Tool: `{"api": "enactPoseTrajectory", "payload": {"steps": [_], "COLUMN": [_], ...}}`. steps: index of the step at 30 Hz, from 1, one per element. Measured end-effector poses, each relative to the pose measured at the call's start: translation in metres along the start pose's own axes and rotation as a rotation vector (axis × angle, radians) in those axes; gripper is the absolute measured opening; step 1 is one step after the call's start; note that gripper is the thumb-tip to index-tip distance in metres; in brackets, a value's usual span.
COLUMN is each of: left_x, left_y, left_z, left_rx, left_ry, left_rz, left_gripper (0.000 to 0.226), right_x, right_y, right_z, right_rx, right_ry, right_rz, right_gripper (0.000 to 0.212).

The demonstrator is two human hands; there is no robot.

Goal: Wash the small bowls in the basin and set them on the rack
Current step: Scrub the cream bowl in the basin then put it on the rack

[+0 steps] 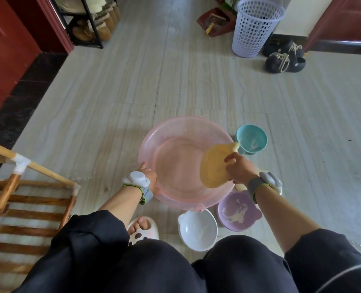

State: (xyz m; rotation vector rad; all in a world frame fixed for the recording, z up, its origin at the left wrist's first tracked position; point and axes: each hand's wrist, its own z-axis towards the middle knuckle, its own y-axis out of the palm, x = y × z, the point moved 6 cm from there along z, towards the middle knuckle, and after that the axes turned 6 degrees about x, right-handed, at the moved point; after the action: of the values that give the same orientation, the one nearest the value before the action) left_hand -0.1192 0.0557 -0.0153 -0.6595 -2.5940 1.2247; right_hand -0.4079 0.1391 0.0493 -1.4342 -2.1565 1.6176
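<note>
A pink see-through basin (175, 132) stands on the floor in front of me. My left hand (151, 176) grips its near left rim. My right hand (238, 168) holds a yellow small bowl (214, 166) tilted over the basin's right side. A teal bowl (252, 138) with white residue stands just right of the basin. A purple bowl (237, 211) with residue and a white bowl (197, 229) sit on the floor by my knees. The wooden rack (27, 199) stands at the lower left.
A lavender laundry basket (255, 26) and black shoes (284, 60) stand at the far right. A shoe shelf (90, 22) is at the far left by a red door frame. My slippered foot (142, 228) is just behind the basin.
</note>
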Motion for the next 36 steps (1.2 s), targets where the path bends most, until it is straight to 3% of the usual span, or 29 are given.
{"api": "enactPoseTrajectory", "payload": {"steps": [3, 6, 12, 16, 23, 28, 33, 36], "left_x": [0.001, 0.001, 0.004, 0.001, -0.002, 0.002, 0.007, 0.003], "left_y": [-0.003, -0.004, -0.007, -0.001, 0.001, -0.031, -0.066, -0.082], "left_z": [-0.003, -0.005, -0.008, -0.006, 0.0, -0.008, -0.022, -0.031], "left_rx": [0.012, 0.007, 0.004, 0.001, -0.002, 0.169, 0.147, 0.205], "left_ry": [-0.01, -0.015, -0.014, 0.003, -0.023, -0.088, -0.14, -0.148], "left_rz": [-0.002, -0.03, -0.015, -0.048, -0.089, -0.505, -1.201, -1.418], "left_gripper": [0.05, 0.046, 0.049, 0.04, 0.047, 0.049, 0.013, 0.004], "right_x": [-0.002, 0.002, -0.001, 0.0, -0.002, -0.017, -0.038, -0.048], "right_y": [-0.002, -0.006, -0.003, -0.007, -0.001, 0.005, 0.024, 0.021], "right_z": [0.0, 0.0, 0.001, -0.001, 0.0, -0.006, -0.028, -0.032], "right_rx": [0.037, 0.052, 0.031, 0.038, 0.038, -0.048, -0.331, -0.249], "right_ry": [-0.023, -0.031, -0.05, -0.035, -0.056, -0.098, 0.094, 0.06], "right_rz": [-0.001, -0.228, -0.046, -0.284, 0.035, 0.365, 0.767, 0.767], "right_gripper": [0.034, 0.04, 0.032, 0.04, 0.054, 0.096, 0.048, 0.042]}}
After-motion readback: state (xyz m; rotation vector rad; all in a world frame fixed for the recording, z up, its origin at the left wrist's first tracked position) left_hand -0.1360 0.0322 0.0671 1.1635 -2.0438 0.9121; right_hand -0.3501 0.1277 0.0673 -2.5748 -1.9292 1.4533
